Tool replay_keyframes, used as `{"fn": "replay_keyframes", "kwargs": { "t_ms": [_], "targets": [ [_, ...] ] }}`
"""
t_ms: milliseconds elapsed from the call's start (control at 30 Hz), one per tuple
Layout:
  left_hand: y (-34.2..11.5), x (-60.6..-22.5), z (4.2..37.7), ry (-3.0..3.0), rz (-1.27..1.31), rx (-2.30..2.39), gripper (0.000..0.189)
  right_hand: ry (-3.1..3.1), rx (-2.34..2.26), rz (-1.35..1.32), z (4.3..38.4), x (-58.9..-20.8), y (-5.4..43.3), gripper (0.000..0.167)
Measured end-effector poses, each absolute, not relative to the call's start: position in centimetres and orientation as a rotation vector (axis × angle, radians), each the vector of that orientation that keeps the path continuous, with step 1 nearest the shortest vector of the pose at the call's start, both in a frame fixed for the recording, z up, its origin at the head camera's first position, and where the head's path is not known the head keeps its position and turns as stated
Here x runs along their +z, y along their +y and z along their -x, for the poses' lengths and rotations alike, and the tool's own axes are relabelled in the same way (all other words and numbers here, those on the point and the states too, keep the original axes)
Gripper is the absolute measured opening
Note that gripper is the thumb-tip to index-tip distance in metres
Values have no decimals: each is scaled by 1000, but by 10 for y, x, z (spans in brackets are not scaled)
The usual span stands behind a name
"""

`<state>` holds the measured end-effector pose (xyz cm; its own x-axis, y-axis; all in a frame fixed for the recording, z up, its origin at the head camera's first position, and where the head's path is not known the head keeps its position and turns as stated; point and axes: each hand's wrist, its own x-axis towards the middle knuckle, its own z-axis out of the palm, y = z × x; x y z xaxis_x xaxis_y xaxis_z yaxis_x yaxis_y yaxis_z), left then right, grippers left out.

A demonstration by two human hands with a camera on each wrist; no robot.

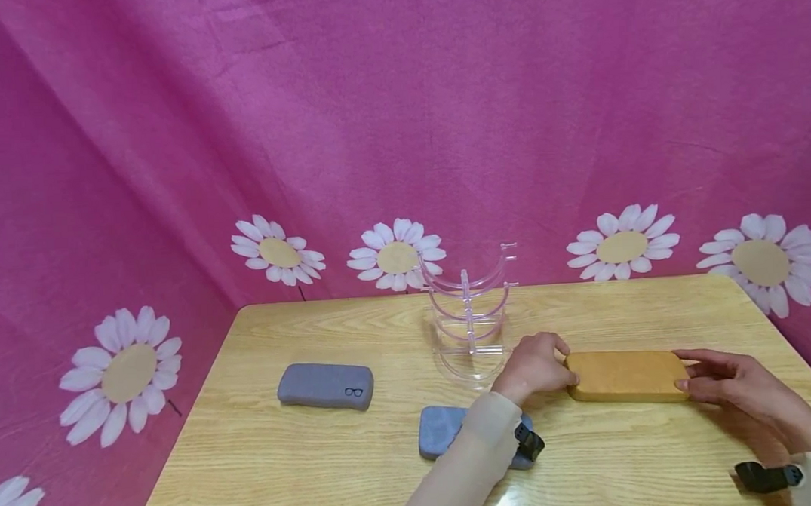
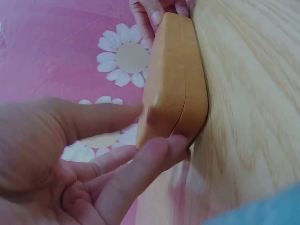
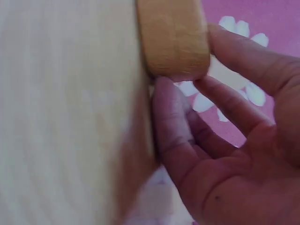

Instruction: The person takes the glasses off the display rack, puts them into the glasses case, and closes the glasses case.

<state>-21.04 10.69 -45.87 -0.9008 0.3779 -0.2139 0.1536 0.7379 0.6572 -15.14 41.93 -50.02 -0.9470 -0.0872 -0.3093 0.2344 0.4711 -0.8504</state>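
A tan-yellow glasses case (image 1: 627, 376) lies flat on the right side of the table, its lid seam closed. At its left end the left hand (image 1: 534, 364) grips it with thumb and fingertips. The right hand (image 1: 733, 382) holds the opposite end the same way. Up close in the left wrist view, the fingers (image 2: 154, 154) touch the corner of the case. In the right wrist view, fingertips (image 3: 166, 93) meet its rounded end near the tabletop. A blue glasses case (image 1: 442, 429) lies under the left forearm, which partly hides it.
A grey glasses case (image 1: 325, 385) with a small glasses print lies on the left of the wooden table (image 1: 252, 471). A clear plastic rack with curved tiers (image 1: 470, 333) stands at the back middle, close to the left hand. Behind hangs a pink flowered cloth (image 1: 509, 128).
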Motion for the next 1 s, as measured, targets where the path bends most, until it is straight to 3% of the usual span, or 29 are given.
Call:
{"fn": "replay_keyframes", "kwargs": {
  "t_ms": [200, 533, 700, 1000],
  "targets": [
    [108, -459, 209, 2607, -356, 978, 35, 2502, -1304, -123, 151, -497, 418, 61],
    [105, -453, 208, 2574, -416, 1015, 39, 2572, -1210, -141, 152, -492, 416, 70],
    [103, -450, 209, 2562, -449, 1016, 40, 2579, -1299, -127, 151, -492, 415, 61],
    [98, -442, 208, 2541, -494, 1001, 41, 2679, -1456, -123, 149, -486, 414, 26]
  ]
}}
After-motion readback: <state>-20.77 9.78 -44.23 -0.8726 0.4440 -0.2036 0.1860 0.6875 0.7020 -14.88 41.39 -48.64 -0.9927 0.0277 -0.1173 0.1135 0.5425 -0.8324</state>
